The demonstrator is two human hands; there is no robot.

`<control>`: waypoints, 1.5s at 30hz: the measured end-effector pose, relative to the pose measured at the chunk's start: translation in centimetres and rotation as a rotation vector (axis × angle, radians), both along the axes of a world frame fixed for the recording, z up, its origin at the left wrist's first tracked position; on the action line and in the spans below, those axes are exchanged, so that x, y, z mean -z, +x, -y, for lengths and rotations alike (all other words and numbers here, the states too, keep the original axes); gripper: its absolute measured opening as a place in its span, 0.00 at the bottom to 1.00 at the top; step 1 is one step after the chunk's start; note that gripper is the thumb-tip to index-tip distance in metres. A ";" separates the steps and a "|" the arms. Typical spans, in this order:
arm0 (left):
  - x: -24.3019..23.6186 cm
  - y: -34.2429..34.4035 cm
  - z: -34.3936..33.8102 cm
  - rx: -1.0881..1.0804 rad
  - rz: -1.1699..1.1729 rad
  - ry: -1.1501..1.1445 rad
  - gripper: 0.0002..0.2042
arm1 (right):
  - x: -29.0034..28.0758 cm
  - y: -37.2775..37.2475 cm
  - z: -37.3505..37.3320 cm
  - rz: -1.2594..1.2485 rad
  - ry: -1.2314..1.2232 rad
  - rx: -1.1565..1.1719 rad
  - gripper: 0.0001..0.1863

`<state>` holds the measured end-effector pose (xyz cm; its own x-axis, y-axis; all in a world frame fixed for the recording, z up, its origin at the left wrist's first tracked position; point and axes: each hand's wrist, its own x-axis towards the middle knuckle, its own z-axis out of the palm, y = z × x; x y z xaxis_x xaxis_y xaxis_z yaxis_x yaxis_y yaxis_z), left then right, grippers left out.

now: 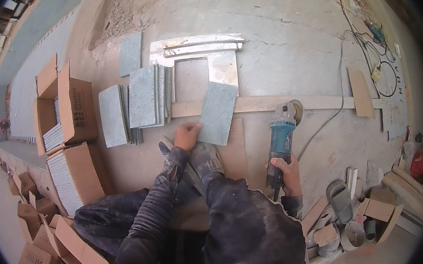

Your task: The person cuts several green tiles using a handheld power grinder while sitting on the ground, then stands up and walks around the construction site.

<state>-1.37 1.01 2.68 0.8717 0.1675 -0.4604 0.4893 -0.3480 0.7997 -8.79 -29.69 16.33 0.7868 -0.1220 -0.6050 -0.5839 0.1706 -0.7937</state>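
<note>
A single grey-green stone tile (217, 113) rests over a long wooden plank (257, 105) in front of me, and the fingers of my left hand (187, 136) are closed on its lower left edge. My right hand (287, 170) is wrapped round the body of a teal angle grinder (281, 135), held upright in the picture with its disc at the top and a cord trailing from below. Two stacks of similar tiles (142, 98) (110, 115) lie left of the held tile. Behind it are white-coated boards (222, 66) around an opening.
Open cardboard boxes (79, 112) of tiles line the left, with flattened cartons (68, 240) below. A loose tile (130, 54) lies at the back. At right are cables (341, 68), a power strip (377, 72), a sandal (338, 197), buckets (353, 233) and scrap pieces.
</note>
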 end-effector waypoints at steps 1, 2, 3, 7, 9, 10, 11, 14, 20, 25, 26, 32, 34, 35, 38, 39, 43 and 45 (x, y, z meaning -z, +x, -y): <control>0.6 -0.1 -0.3 0.030 0.003 -0.094 0.15 | 0.1 0.0 0.0 0.001 0.005 0.002 0.18; 1.1 -0.5 -0.6 0.018 -0.012 -0.109 0.14 | 0.1 -0.1 -0.2 0.002 0.004 -0.001 0.18; 0.9 -0.4 -0.3 0.011 -0.024 -0.130 0.14 | 0.0 0.0 -0.3 0.007 -0.002 0.001 0.18; 0.3 -0.3 0.3 -0.017 -0.099 -0.298 0.11 | 0.4 0.0 0.0 0.004 -0.013 -0.027 0.18; -0.3 -0.3 1.4 -0.078 -0.192 -0.395 0.10 | 0.0 0.1 -0.1 -0.003 -0.009 -0.020 0.17; -0.9 0.0 2.3 -0.109 -0.233 -0.443 0.10 | -0.1 0.3 -0.2 0.000 -0.008 -0.019 0.17; -1.5 0.4 3.2 -0.166 -0.211 -0.442 0.10 | -0.1 0.4 -0.2 -0.002 -0.008 -0.018 0.17; -2.5 1.2 5.3 -0.368 -0.177 -0.476 0.10 | 0.0 0.6 -0.2 -0.001 -0.011 -0.033 0.17; -1.5 -0.7 5.7 -0.403 -0.190 -0.531 0.12 | -0.5 0.8 -0.6 0.007 -0.007 -0.017 0.17; -1.6 -1.2 6.1 -0.341 -0.199 -0.658 0.11 | -0.3 1.4 -1.3 -0.016 0.002 -0.056 0.17; -1.4 -1.1 6.4 -0.336 -0.194 -0.662 0.11 | -0.3 1.5 -1.6 -0.001 0.000 -0.078 0.17; -1.4 -0.7 7.2 -0.359 -0.196 -0.771 0.11 | -1.9 3.1 -4.9 0.081 -0.037 -0.220 0.21; -1.2 -1.3 7.0 -0.340 -0.223 -0.777 0.11 | -1.7 3.4 -6.0 0.091 -0.062 -0.262 0.24; -1.2 -1.4 7.1 -0.313 -0.251 -0.762 0.11 | -1.6 3.6 -6.4 0.094 -0.059 -0.268 0.23; 0.4 -1.7 6.2 -0.214 -0.231 -0.701 0.10 | -0.9 3.7 -8.6 0.131 -0.056 -0.301 0.23; 2.7 -1.8 5.3 -0.184 -0.173 -0.684 0.09 | -0.8 4.0 -9.5 0.139 -0.065 -0.332 0.23; 2.3 -1.9 4.0 0.046 -0.093 -0.532 0.10 | -0.4 3.9 -11.2 0.088 -0.094 -0.361 0.26; 1.5 -1.8 3.5 0.291 0.026 -0.251 0.10 | -0.3 3.5 -11.5 0.083 -0.124 -0.366 0.27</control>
<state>-3.17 -2.50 1.18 0.8781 -0.2033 -0.4330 0.3776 -0.2612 0.8884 -5.28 -18.19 16.59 0.8376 0.1071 -0.5356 -0.5211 -0.1373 -0.8424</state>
